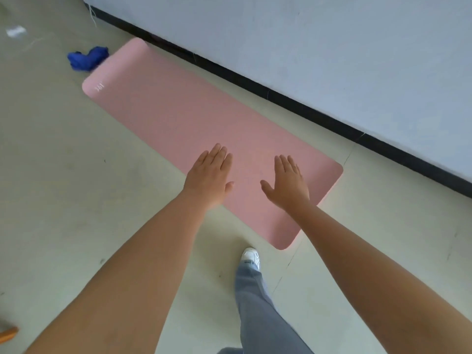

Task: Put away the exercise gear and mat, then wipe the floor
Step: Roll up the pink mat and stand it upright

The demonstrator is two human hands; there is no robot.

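While both hands [246, 178] hover (fingers straight), the mat [163, 111] lies beneath.

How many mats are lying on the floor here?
1. A pink mat lies flat and unrolled along the wall, under the outstretched left hand and right hand. Others could lie outside the view.
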